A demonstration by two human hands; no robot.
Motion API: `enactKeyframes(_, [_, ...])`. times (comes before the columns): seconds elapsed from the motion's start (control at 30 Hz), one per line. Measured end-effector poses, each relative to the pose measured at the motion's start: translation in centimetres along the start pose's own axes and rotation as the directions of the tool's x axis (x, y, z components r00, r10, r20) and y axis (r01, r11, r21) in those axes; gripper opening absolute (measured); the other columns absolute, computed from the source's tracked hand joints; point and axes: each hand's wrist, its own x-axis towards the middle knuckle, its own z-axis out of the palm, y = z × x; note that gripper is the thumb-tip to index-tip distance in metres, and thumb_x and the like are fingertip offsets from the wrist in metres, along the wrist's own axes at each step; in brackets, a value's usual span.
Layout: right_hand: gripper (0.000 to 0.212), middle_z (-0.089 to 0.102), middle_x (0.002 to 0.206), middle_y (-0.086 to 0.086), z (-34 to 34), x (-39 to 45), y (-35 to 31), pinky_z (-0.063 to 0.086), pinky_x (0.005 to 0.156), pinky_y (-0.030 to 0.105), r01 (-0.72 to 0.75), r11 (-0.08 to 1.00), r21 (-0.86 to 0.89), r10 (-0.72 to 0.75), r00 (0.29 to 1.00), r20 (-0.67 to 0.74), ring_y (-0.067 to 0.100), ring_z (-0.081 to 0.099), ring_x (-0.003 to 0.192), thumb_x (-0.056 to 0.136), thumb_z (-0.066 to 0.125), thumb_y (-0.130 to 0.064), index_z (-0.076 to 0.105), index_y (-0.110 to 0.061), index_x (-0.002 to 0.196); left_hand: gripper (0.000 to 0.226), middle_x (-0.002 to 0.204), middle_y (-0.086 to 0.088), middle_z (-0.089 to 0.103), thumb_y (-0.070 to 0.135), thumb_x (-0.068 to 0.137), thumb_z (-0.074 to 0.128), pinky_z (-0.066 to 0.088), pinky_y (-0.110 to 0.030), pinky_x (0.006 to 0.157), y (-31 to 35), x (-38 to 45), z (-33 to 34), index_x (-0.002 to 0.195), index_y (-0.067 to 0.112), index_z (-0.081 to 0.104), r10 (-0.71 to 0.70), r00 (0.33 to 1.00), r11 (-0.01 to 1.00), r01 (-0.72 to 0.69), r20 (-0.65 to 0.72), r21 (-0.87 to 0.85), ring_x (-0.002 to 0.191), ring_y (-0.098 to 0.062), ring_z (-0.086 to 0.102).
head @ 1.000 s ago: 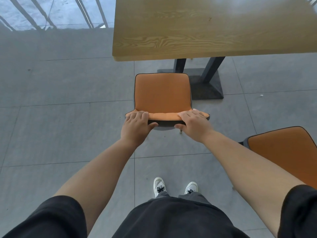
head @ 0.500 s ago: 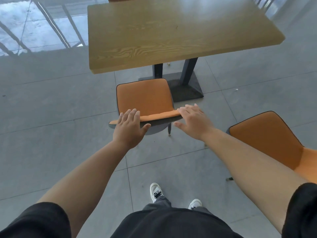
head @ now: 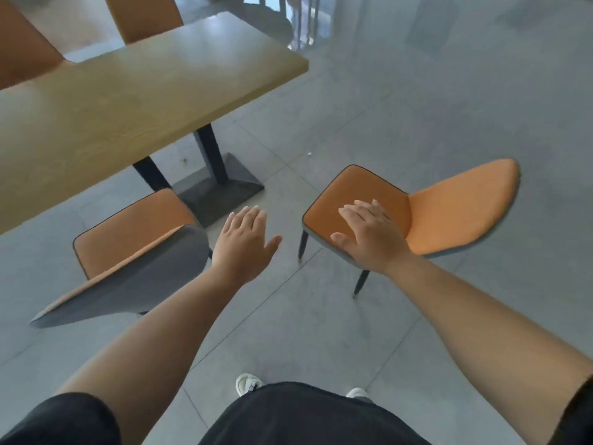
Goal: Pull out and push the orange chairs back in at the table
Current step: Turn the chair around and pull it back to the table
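An orange chair [head: 128,236] with a grey back stands at the wooden table [head: 112,101], its seat partly under the table's edge. A second orange chair [head: 449,207] stands out on the floor to the right, away from the table, its backrest pointing right. My left hand [head: 245,244] hovers open in the gap between the two chairs and touches nothing. My right hand [head: 369,234] is open with fingers spread over the second chair's seat; whether it touches the seat I cannot tell.
The table's black pedestal base [head: 218,187] sits on the grey tiled floor between the chairs. Two more orange chairs [head: 144,17] stand at the table's far side. My feet in white shoes [head: 247,383] are below.
Both hands have let go of the first chair's backrest. My view has swung right, and both hands have moved toward the second chair, the right one over its seat.
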Motion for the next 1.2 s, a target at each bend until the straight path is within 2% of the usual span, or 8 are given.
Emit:
enactKeyframes(0.23, [0.056,0.053,0.134,0.017,-4.7,-11.4,12.5,0.018,0.113,0.050,-0.229,0.973,0.007,0.229,0.970,-0.084,0.033,0.039,0.132,0.091,0.058,-0.041,0.052,-0.001,0.130,0.070,0.154,-0.010,0.032,0.057,0.096,0.029,0.007,-0.039,0.117,18.2,3.6,2.6,0.146,0.008,0.030,0.202,0.979,0.979,-0.201,0.014,-0.042,0.144,-0.027,0.021])
enactKeyframes(0.47, [0.056,0.053,0.134,0.019,-8.4,-19.6,21.5,0.016,0.113,0.048,-0.398,0.917,-0.019,0.391,0.908,-0.148,0.034,0.040,0.131,0.092,0.057,-0.039,0.051,0.001,0.131,0.071,0.153,-0.009,0.034,0.058,0.094,0.028,0.007,-0.039,0.116,30.6,7.0,4.0,0.145,0.008,0.032,0.372,0.927,0.927,-0.370,0.042,-0.056,0.144,-0.026,0.022])
enactKeyframes(0.67, [0.055,0.051,0.137,0.017,-8.9,-22.4,26.2,0.015,0.114,0.047,-0.502,0.865,-0.006,0.494,0.852,-0.174,0.033,0.037,0.133,0.093,0.053,-0.040,0.049,-0.002,0.133,0.070,0.153,-0.010,0.034,0.056,0.095,0.026,0.008,-0.039,0.117,36.8,10.9,5.3,0.145,0.008,0.031,0.494,0.867,0.870,-0.492,0.071,-0.045,0.143,-0.026,0.022])
enactKeyframes(0.9, [0.060,0.047,0.141,0.014,-8.4,-21.4,31.5,0.011,0.115,0.042,-0.563,0.826,0.001,0.556,0.815,-0.166,0.029,0.033,0.136,0.094,0.046,-0.047,0.045,-0.005,0.137,0.069,0.155,-0.007,0.030,0.057,0.097,0.022,0.007,-0.038,0.118,41.0,16.0,6.8,0.147,0.010,0.027,0.566,0.818,0.824,-0.565,0.103,-0.038,0.144,-0.024,0.020])
enactKeyframes(1.2, [0.061,0.048,0.141,0.014,-8.3,-16.4,37.1,0.016,0.116,0.045,-0.540,0.842,0.021,0.537,0.832,-0.140,0.030,0.033,0.136,0.094,0.046,-0.048,0.045,-0.005,0.137,0.068,0.154,-0.010,0.032,0.055,0.097,0.027,0.014,-0.039,0.118,43.4,22.6,7.9,0.147,0.008,0.028,0.575,0.801,0.816,-0.577,0.166,-0.045,0.143,-0.026,0.024])
